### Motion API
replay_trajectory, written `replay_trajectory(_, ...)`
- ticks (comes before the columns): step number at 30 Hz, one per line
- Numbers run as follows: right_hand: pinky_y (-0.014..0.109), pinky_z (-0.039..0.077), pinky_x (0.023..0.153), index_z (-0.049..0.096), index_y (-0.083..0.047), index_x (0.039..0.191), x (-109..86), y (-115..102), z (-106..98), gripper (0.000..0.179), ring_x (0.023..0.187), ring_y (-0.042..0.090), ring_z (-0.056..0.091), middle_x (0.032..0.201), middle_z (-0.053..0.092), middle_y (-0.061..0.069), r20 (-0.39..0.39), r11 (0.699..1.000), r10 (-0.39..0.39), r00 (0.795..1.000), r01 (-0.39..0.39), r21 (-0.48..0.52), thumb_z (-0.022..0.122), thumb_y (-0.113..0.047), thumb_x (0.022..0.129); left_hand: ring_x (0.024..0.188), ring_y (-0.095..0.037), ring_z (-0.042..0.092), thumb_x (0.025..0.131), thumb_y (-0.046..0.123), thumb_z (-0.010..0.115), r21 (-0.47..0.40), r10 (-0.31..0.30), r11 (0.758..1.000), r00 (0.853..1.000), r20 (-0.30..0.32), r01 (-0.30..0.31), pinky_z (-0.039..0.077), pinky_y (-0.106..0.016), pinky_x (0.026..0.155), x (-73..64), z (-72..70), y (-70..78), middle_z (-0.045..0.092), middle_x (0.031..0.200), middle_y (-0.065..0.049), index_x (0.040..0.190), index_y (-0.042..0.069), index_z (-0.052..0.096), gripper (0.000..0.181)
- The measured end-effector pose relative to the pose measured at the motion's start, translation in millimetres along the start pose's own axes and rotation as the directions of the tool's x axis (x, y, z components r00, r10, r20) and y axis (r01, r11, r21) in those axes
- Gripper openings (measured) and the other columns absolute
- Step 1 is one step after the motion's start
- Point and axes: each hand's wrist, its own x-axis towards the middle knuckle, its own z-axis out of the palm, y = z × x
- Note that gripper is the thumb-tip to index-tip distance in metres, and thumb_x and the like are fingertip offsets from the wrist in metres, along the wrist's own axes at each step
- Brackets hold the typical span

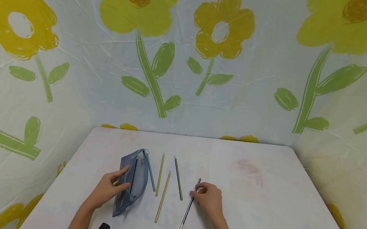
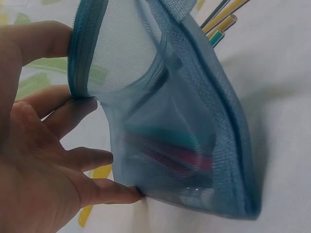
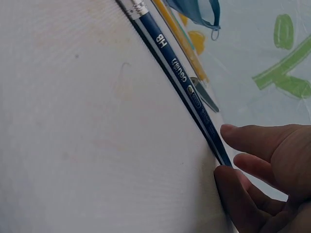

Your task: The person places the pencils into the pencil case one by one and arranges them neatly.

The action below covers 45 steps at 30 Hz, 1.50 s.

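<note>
My left hand (image 1: 106, 189) grips a blue mesh pouch (image 1: 140, 178); my right hand (image 1: 210, 200), apart from it, has fingers curled round a dark pencil (image 1: 187, 212). Four more pencils (image 1: 163, 196) lie between.

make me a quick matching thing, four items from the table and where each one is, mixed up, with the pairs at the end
1. mesh pouch
2. right hand
3. teal pencil
4. two yellow pencils

A. lying just right of the teal pencil
B. held by the left hand
C. lying beside the pouch, nearest to it
D. fingers at a dark pencil

Pairs: 1-B, 2-D, 3-C, 4-A
</note>
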Motion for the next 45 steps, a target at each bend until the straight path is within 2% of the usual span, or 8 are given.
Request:
replay_trajectory(9, 0.025, 0.044, 0.044, 0.075, -0.003, 0.091, -0.2, -2, -1, 0.026, 0.048, 0.010, 0.052, 0.063, 0.058, -0.002, -0.025, 0.999, -0.027, 0.999, 0.026, -0.046, 0.085, -0.012, 0.070, 0.141, -0.039, 0.023, 0.090, 0.020, 0.072, 0.011, 0.005, 1.000, 1.000, -0.006, -0.005, 0.022, -0.057, 0.110, 1.0, 0.9, -3.8, 0.033, 0.152, -0.017, 0.147, 0.005, 0.041, 0.067)
replay_trajectory(20, 0.027, 0.046, 0.048, 0.075, -0.005, 0.091, 3.3, -10, 7, 0.022, 0.056, 0.013, 0.054, 0.067, 0.061, -0.001, -0.023, 0.997, 0.036, 0.999, -0.038, -0.060, 0.078, -0.001, 0.070, 0.140, -0.040, 0.024, 0.089, 0.021, 0.072, 0.045, 0.007, 0.999, 1.000, -0.010, -0.007, 0.023, -0.057, 0.109, 0.1, -0.2, -2.4, 0.034, 0.151, -0.017, 0.147, 0.005, 0.041, 0.067)
replay_trajectory(27, 0.026, 0.044, 0.047, 0.074, -0.005, 0.087, 4.3, -16, 10, 0.019, 0.057, 0.014, 0.051, 0.067, 0.058, -0.001, 0.004, 0.995, 0.000, 1.000, 0.001, -0.099, 0.081, -0.001, 0.070, 0.139, -0.039, 0.026, 0.089, 0.020, 0.072, 0.053, -0.004, 0.999, 1.000, -0.013, 0.005, 0.025, -0.057, 0.108, -1.2, 0.7, -1.1, 0.036, 0.150, -0.017, 0.147, 0.005, 0.042, 0.067)
replay_trajectory(37, 0.028, 0.045, 0.047, 0.076, -0.005, 0.091, 17.3, -26, 11, 0.022, 0.057, 0.015, 0.054, 0.072, 0.062, 0.002, 0.111, 0.999, 0.022, 0.994, -0.018, -0.042, 0.075, 0.000, 0.070, 0.138, -0.041, 0.027, 0.089, 0.024, 0.072, 0.064, -0.035, 0.997, 0.999, -0.006, 0.036, 0.027, -0.059, 0.107, -1.6, 0.5, -0.8, 0.035, 0.150, -0.019, 0.147, 0.006, 0.042, 0.067)
replay_trajectory(41, 0.028, 0.046, 0.047, 0.077, -0.005, 0.094, 26.2, -34, 15, 0.024, 0.056, 0.015, 0.055, 0.072, 0.064, 0.003, 0.152, 1.000, -0.016, 0.988, 0.016, 0.005, 0.072, 0.000, 0.071, 0.138, -0.042, 0.028, 0.090, 0.022, 0.071, 0.065, -0.041, 0.997, 0.999, 0.001, 0.041, 0.027, -0.060, 0.107, -1.8, 0.8, -0.5, 0.035, 0.150, -0.020, 0.147, 0.006, 0.042, 0.066)
replay_trajectory(45, 0.027, 0.047, 0.047, 0.076, -0.004, 0.096, 34.2, -48, 23, 0.025, 0.055, 0.013, 0.055, 0.071, 0.064, 0.004, 0.161, 0.997, -0.067, 0.985, 0.058, 0.057, 0.071, 0.000, 0.072, 0.138, -0.041, 0.029, 0.089, 0.021, 0.072, 0.065, -0.048, 0.997, 0.999, -0.001, 0.048, 0.027, -0.059, 0.107, -1.5, 1.6, 0.5, 0.037, 0.150, -0.019, 0.146, 0.006, 0.043, 0.065)
